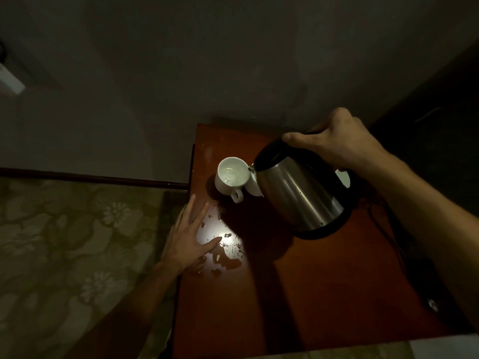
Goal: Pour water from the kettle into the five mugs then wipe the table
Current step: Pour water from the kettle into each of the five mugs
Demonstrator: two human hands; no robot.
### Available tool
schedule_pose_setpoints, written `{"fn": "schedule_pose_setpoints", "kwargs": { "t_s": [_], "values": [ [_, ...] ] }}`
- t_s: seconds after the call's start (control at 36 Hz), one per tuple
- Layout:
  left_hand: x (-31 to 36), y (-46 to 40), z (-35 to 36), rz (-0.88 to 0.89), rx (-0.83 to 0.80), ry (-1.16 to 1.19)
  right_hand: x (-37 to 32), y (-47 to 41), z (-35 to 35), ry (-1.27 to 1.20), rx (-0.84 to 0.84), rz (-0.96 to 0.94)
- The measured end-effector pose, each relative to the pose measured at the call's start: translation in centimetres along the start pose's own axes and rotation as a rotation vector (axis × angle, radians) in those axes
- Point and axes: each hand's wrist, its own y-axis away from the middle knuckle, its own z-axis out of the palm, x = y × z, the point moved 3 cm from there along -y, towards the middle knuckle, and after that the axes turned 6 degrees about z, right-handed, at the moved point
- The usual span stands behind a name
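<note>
Water lies in the white mug (pixel 232 174), which stands near the far left corner of the table (pixel 311 294). Right hand (pixel 334 145) grips the handle of the steel kettle (pixel 298 193), tilted with its spout at the mug's rim. A second mug (pixel 252 189) sits partly hidden behind the kettle; its contents cannot be told. Left hand (pixel 189 239) rests flat, fingers spread, beside spilled drops (pixel 223 252).

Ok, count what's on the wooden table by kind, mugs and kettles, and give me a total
White ceramic mugs in view: 3, one full, one and one mostly hidden behind the kettle
Stainless steel kettle with black handle: 1
Total: 4
</note>
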Motion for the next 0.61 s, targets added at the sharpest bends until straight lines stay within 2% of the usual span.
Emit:
{"fn": "schedule_pose_setpoints", "kwargs": {
  "t_s": [0.61],
  "values": [
    [0.14, 0.13, -0.04, 0.004, 0.020, 0.019, 0.15, -0.43, 0.68, -0.027, 0.024, 0.041]
  ]
}}
